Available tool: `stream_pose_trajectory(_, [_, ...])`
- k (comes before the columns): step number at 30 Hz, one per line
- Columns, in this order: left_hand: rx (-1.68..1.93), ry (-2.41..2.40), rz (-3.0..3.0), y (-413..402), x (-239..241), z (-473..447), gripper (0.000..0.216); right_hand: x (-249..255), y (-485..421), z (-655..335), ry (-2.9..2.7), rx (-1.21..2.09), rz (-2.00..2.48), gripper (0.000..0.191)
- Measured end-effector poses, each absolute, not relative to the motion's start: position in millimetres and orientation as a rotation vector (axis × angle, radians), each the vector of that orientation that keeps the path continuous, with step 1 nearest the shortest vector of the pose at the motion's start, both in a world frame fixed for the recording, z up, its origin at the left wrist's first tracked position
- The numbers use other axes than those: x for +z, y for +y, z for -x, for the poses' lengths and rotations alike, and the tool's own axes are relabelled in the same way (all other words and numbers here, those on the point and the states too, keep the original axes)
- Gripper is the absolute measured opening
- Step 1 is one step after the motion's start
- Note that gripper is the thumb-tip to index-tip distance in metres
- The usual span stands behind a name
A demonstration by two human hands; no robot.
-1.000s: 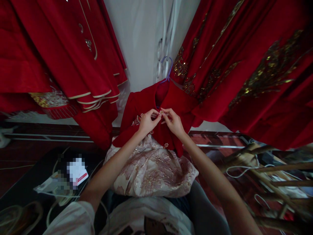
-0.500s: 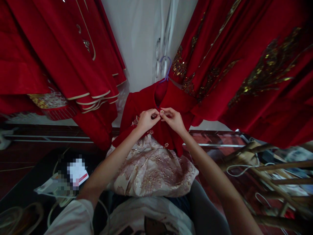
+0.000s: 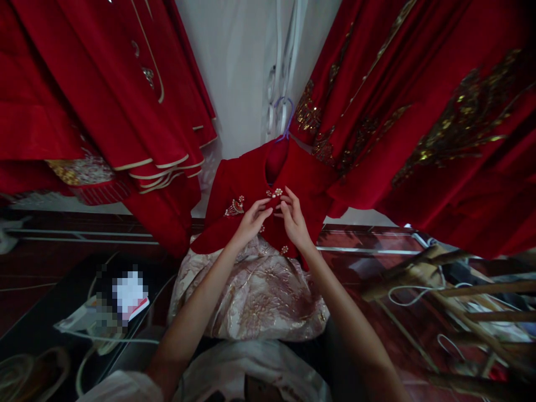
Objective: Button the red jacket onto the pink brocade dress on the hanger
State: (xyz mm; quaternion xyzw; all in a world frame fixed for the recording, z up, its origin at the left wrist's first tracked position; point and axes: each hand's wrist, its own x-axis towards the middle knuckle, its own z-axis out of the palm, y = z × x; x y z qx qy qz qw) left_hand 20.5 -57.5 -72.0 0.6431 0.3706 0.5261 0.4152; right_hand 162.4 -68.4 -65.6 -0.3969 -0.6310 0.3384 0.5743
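Note:
A red jacket (image 3: 234, 178) hangs on a purple hanger (image 3: 286, 120) in front of me, above a pale pink brocade skirt (image 3: 251, 296). A beaded clasp (image 3: 274, 193) shows at its neck opening, and a jewelled ornament (image 3: 234, 207) sits on the left of its front. My left hand (image 3: 252, 219) is just below the clasp, fingers stretched out and holding nothing. Opposite it, my right hand (image 3: 295, 219) has its fingers apart at the clasp's right edge. More beaded fastenings (image 3: 285, 250) lie lower down the front, one partly hidden by my left hand.
Red garments (image 3: 167, 111) with pale edging hang at left, and sequinned red garments (image 3: 427, 128) at right. A black bench (image 3: 37, 312) at lower left carries a plastic bag and a white box. A wooden rack (image 3: 481, 290) with cords stands at lower right.
Both hands have let go of the neck clasp and moved slightly down and apart. Their pinched fingers have opened, and the clasp and jewelled ornament now show more fully.

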Motion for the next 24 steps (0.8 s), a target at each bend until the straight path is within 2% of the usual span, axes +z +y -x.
stream_pose_trajectory(5, [1.286,0.822,-1.437,-81,-78,-14,0.029,-53,-84,-168,-1.543,0.690,0.959,0.041])
stream_pose_trajectory(8, [1.166,0.756,-1.416,-94,-65,-10,0.023,-37,-92,-173,-1.520,0.555,1.027,0.029])
stream_pose_trajectory(11, [1.136,0.703,-1.505,-104,-48,-10,0.028,-22,-100,-179,-1.494,0.473,1.093,0.021])
stream_pose_trajectory(14, [1.156,0.666,-1.551,-106,-38,-18,0.031,-12,-108,-186,-1.535,0.573,1.123,0.022])
stream_pose_trajectory(20, [1.297,0.639,-1.346,-102,-39,-37,0.028,-17,-112,-195,-1.637,0.740,1.195,0.043])
stream_pose_trajectory(24, [1.505,0.759,-1.384,-94,-45,-34,0.016,-24,-106,-196,-1.601,0.793,1.194,0.035])
